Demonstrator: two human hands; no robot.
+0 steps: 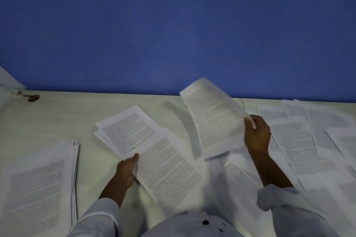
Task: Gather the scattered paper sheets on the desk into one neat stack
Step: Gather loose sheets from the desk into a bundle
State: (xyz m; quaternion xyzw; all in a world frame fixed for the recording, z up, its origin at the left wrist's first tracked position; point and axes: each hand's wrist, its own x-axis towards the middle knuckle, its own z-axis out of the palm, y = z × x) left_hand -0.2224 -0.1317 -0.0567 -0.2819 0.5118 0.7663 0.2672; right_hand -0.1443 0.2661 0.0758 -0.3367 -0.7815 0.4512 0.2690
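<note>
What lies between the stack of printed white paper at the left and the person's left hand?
Nothing: the head view shows only bare pale desk between the white paper stack and the left hand.

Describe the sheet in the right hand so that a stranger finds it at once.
Find the blue wall behind the pale desk. Right of centre, the right hand pinches one sheet by its edge. Unlike the flat sheets around, it is lifted and curved, overlapping the wall.
</note>
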